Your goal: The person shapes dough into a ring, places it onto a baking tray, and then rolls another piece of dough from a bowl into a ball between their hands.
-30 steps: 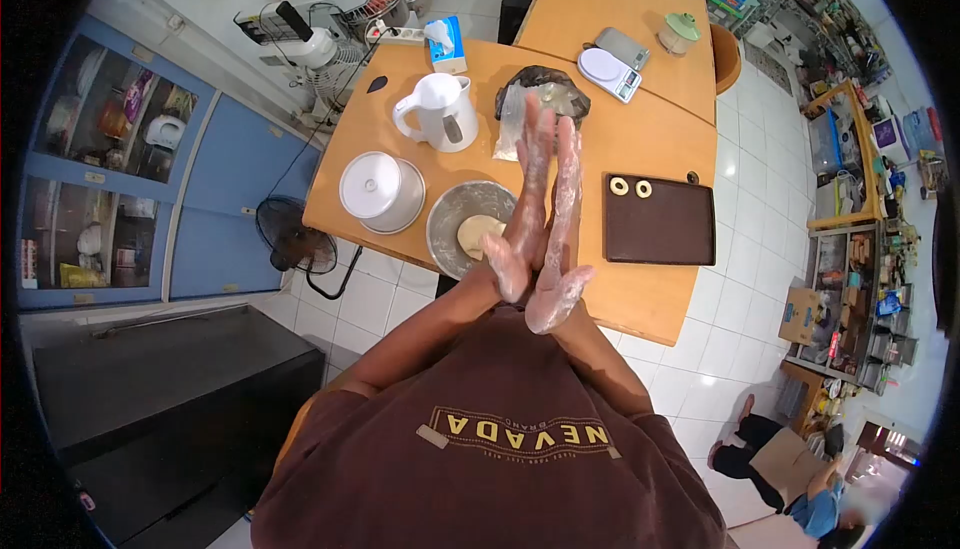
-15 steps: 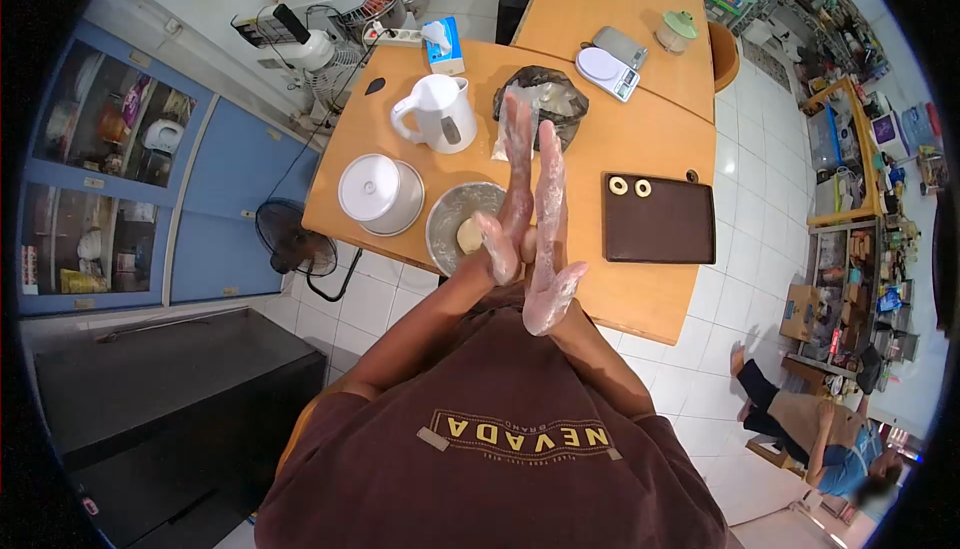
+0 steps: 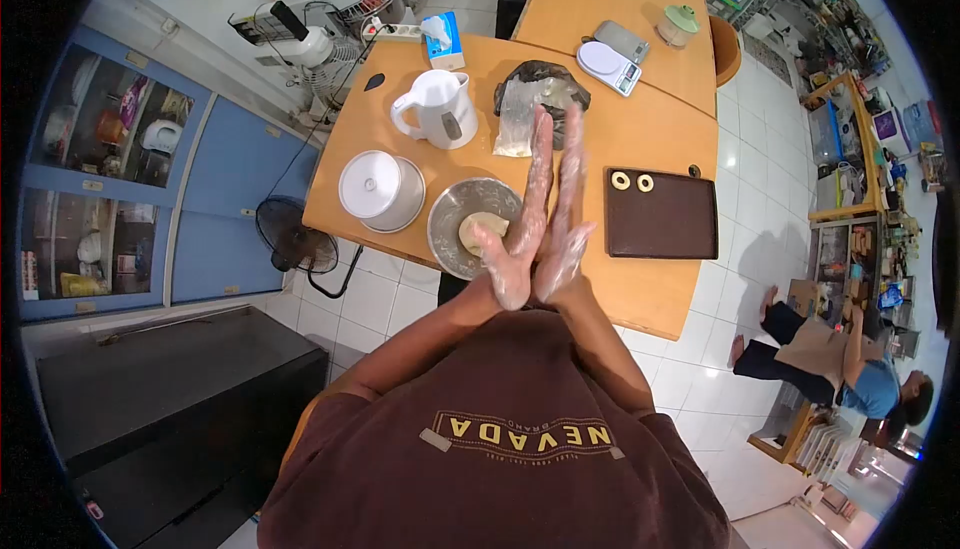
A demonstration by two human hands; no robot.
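Note:
My left hand [image 3: 530, 234] and my right hand [image 3: 566, 239] are raised in front of my chest, near the table's front edge. Their palms face each other, close together at the heels, and the fingers stretch forward. Whitish residue coats both hands. Whatever may lie between the palms is hidden. Just left of my left hand is a metal bowl [image 3: 447, 211] with a lump of pale dough [image 3: 482, 233] inside. Beyond my fingertips lies a clear plastic bag of white powder [image 3: 515, 121], against a black plastic bag [image 3: 548, 73].
A dark baking tray [image 3: 660, 224] with two dough rings [image 3: 621, 181] lies right. A lidded white container [image 3: 382, 191] and a white electric kettle [image 3: 440, 109] stand left. Farther back are a tissue box [image 3: 443, 41] and a kitchen scale [image 3: 608, 67]. Another person [image 3: 830, 359] is at far right.
My right hand has slid forward and my left hand back toward me. A small beige piece seen between the palms is now hidden. The other person has shifted and turned.

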